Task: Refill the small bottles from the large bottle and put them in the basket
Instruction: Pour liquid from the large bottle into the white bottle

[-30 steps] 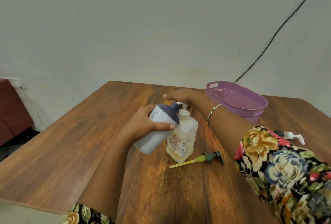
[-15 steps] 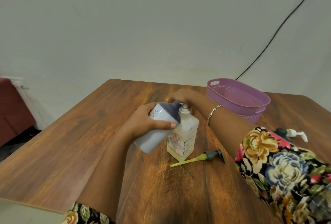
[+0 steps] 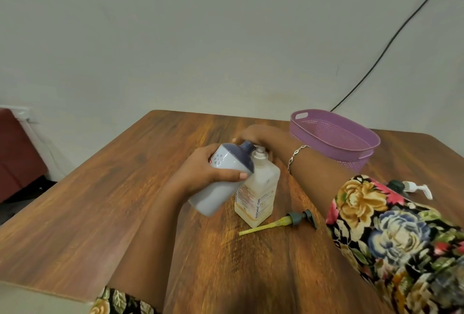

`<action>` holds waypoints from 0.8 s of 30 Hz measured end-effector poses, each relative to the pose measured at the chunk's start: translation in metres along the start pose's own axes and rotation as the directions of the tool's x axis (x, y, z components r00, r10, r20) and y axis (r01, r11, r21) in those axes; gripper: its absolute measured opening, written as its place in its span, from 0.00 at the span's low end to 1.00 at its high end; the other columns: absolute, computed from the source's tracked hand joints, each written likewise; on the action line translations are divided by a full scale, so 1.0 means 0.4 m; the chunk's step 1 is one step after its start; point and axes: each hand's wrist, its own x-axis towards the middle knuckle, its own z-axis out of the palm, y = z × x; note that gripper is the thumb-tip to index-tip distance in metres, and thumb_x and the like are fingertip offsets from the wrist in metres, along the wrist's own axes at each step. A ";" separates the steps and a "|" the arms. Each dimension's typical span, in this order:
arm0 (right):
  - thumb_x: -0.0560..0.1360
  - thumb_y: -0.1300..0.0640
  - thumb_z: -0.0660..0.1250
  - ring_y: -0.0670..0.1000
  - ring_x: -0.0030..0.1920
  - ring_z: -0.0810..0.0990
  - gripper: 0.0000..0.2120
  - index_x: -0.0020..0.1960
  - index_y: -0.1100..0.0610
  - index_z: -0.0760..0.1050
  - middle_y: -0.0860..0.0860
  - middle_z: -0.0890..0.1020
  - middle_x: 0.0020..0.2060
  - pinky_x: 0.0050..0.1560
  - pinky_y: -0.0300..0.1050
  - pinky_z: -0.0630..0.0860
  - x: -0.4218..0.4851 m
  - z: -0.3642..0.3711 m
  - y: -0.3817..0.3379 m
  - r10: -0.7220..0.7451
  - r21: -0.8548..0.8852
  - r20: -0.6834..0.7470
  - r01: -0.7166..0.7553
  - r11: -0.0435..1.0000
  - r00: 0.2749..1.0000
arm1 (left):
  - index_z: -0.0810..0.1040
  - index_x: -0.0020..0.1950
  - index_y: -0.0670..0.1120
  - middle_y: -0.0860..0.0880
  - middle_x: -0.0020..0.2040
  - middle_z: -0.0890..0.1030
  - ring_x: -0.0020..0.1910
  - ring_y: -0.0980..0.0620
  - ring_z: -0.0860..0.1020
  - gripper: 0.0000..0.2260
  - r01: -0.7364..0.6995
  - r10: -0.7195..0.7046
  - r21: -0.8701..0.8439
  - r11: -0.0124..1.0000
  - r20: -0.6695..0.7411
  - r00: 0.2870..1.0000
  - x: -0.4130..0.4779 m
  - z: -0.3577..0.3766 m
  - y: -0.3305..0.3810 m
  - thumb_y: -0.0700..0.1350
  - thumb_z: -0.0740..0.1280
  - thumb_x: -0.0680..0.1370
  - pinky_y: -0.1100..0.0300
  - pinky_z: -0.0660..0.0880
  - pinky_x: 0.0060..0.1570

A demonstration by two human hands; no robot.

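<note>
Grip comes first: left of centre in the frame, the left hand (image 3: 200, 173) is wrapped round the small bottle (image 3: 213, 198), a white one with a dark blue shoulder, held off the table (image 3: 100, 200) and tilted so its open neck points right at the spout of the large bottle (image 3: 258, 193). That one stands upright at mid-frame, pale liquid low inside it. The right hand (image 3: 261, 135) lies over its pump head. The tilted neck hides whether its fingers curl round the head or only press on it, so I cannot tell.

To pump well, I judge the neck should sit right under the spout, touching or nearly so, with slow, full strokes. The base looks free to slide, so the push should go straight down.

Lower and to the right lies a loose pump (image 3: 283, 222) with a yellow tube, likely the small bottle's own. The purple basket (image 3: 295, 125) waits at upper right, apart from both bottles.
</note>
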 end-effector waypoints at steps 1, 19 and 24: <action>0.80 0.59 0.57 0.61 0.66 0.70 0.19 0.69 0.65 0.66 0.60 0.71 0.66 0.62 0.52 0.69 -0.007 0.002 -0.008 0.023 0.001 0.005 -0.023 1.000 1.000 | 0.75 0.51 0.53 0.52 0.44 0.81 0.41 0.53 0.81 0.24 0.003 -0.003 0.001 1.000 0.004 1.000 0.000 -0.002 0.002 0.55 0.75 0.58 0.63 0.77 0.34; 0.79 0.55 0.58 0.57 0.46 0.75 0.18 0.63 0.66 0.70 0.61 0.73 0.48 0.46 0.48 0.73 -0.012 -0.003 -0.007 0.031 -0.129 0.024 -0.028 0.991 0.999 | 0.75 0.50 0.53 0.50 0.45 0.81 0.42 0.51 0.81 0.22 0.001 -0.002 0.028 1.000 0.035 0.999 0.005 -0.010 0.014 0.54 0.75 0.60 0.58 0.80 0.38; 0.80 0.41 0.53 0.61 0.61 0.72 0.29 0.66 0.65 0.68 0.60 0.72 0.56 0.49 0.51 0.69 -0.034 -0.037 -0.005 0.036 0.029 0.130 -0.041 0.999 0.991 | 0.75 0.51 0.51 0.49 0.45 0.82 0.41 0.50 0.82 0.25 0.010 -0.010 -0.011 1.000 0.040 0.999 -0.001 -0.016 0.020 0.53 0.76 0.58 0.58 0.80 0.36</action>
